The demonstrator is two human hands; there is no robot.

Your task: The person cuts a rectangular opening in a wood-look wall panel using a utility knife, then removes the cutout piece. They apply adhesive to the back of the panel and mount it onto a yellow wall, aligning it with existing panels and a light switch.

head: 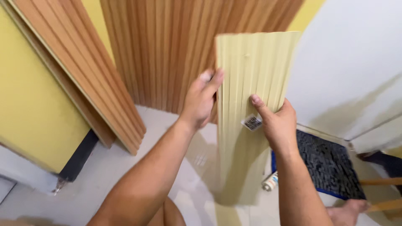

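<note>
I hold a pale yellow-green fluted panel piece upright in front of me, its ribbed back facing me. My left hand grips its left edge near the middle. My right hand grips its right side, the thumb pressed on the ribs just above a small white sticker. The panel's lower end reaches down toward the floor. Behind it stand wood-toned fluted panels fixed on the wall.
More wood-toned fluted panels lean against the yellow wall at left. A white tube lies on the pale tiled floor beside a dark blue mat. My foot shows at the lower right, near wooden bars.
</note>
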